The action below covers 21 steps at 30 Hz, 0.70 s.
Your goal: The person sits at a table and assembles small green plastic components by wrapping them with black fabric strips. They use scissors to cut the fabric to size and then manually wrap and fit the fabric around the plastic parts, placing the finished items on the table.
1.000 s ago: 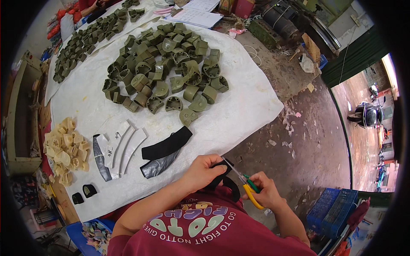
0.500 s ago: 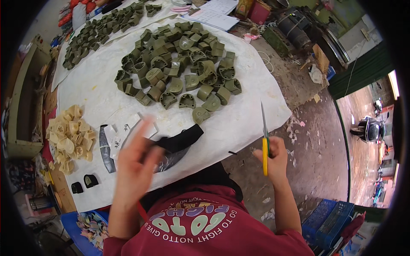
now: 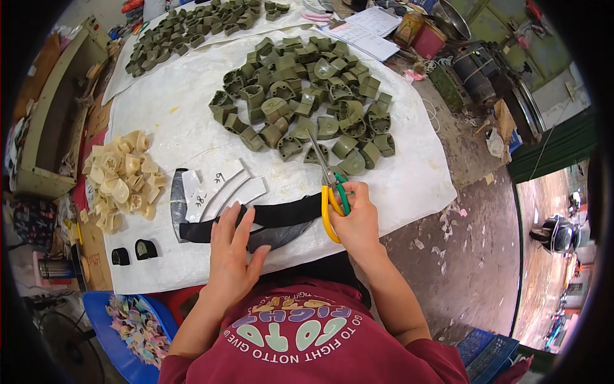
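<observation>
A: Logging leftmost container: blue tub (image 3: pixel 101 325) of pastel scraps (image 3: pixel 135 326). Next?
B: Left grip (image 3: pixel 233 262), fingers spread, touches black strip (image 3: pixel 281 216) lying on white-covered tabletop (image 3: pixel 173 131). Right grip (image 3: pixel 359 224) closed around scissors (image 3: pixel 325 201) at strip's right end.
A: Further right?
B: Litter-strewn floor (image 3: pixel 480 275), then dark motorbike (image 3: pixel 556 233) beyond.

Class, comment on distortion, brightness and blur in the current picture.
Head view: fisheye distortion bows straight edges near the black rim; head view: bright light pales the floor at far right; head view: scissors, left hand and right hand show no obvious motion blur.
</observation>
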Each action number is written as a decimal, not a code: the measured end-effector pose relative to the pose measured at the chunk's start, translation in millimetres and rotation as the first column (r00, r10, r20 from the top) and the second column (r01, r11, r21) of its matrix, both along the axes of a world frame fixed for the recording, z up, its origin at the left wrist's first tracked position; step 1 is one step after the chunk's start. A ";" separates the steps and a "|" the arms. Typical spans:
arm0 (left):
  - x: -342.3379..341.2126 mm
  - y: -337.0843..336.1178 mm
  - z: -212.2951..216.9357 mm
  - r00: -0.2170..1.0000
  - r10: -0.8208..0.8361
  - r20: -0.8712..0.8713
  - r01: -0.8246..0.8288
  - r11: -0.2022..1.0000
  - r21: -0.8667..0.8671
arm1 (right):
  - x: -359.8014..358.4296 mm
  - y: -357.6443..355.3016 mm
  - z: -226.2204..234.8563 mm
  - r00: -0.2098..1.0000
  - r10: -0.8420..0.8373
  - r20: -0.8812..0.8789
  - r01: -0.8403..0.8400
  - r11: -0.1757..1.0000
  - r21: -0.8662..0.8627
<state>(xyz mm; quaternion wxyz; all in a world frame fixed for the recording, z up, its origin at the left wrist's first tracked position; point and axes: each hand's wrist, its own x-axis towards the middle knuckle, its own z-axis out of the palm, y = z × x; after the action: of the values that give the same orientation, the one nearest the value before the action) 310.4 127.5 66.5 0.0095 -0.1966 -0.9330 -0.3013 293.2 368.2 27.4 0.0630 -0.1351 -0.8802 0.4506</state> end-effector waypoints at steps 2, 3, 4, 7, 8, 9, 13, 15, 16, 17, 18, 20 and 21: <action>-7.9 5.6 1.6 0.998 -0.030 -0.060 0.033 0.998 0.055 | -0.9 -1.3 -1.4 0.999 0.013 -0.040 -0.017 0.993 -0.114; -10.9 11.4 3.6 0.994 -0.050 -0.099 0.052 0.999 0.016 | 0.7 -1.7 -1.0 0.998 0.009 -0.060 -0.023 0.970 -0.242; -15.9 17.9 5.7 0.994 -0.078 -0.080 0.083 0.995 0.060 | 1.9 -1.0 -0.3 0.997 0.001 -0.080 -0.030 0.930 -0.367; -35.3 39.1 15.3 0.981 -0.194 -0.005 0.191 0.959 0.211 | 7.7 5.6 18.2 0.962 0.099 -0.256 -0.195 0.903 -0.382; -42.7 47.8 18.3 0.967 -0.253 0.032 0.233 0.928 0.290 | 11.2 7.3 27.0 0.962 0.114 -0.247 -0.207 0.896 -0.393; -50.0 54.8 21.9 0.947 -0.314 0.062 0.271 0.890 0.367 | 14.1 8.5 34.4 0.959 0.125 -0.253 -0.221 0.889 -0.400; -65.2 75.9 23.0 0.711 -0.434 0.553 -0.015 0.778 0.628 | 24.3 25.1 62.4 0.970 0.172 -0.171 -0.235 0.845 -0.480; -64.1 82.0 19.6 0.673 -0.472 0.569 -0.175 0.646 0.743 | 34.4 49.3 67.1 0.973 0.214 -0.084 -0.229 0.864 -0.449; -65.2 81.5 24.6 0.629 -0.480 0.612 -0.221 0.645 0.732 | 43.6 64.9 63.6 0.969 0.242 -0.040 -0.238 0.891 -0.386; -65.9 82.4 28.4 0.581 -0.487 0.652 -0.265 0.644 0.717 | 54.3 79.1 62.1 0.964 0.266 0.007 -0.249 0.913 -0.323; -64.7 84.8 28.2 0.570 -0.465 0.677 -0.304 0.647 0.700 | 65.9 89.4 64.2 0.944 0.286 0.164 -0.237 0.934 -0.268; -64.0 87.6 27.2 0.535 -0.478 0.697 -0.308 0.658 0.687 | 84.6 95.4 66.5 0.904 0.326 0.276 -0.264 0.935 -0.237; -62.7 90.1 25.9 0.516 -0.482 0.708 -0.311 0.665 0.679 | 91.3 96.7 69.4 0.879 0.343 0.331 -0.279 0.933 -0.226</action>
<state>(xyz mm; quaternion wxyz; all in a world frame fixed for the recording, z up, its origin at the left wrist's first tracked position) 247.6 217.7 92.4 -0.3856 -0.0523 -0.5903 -0.7072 384.5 464.9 96.8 -0.1870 -0.0778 -0.8444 0.4959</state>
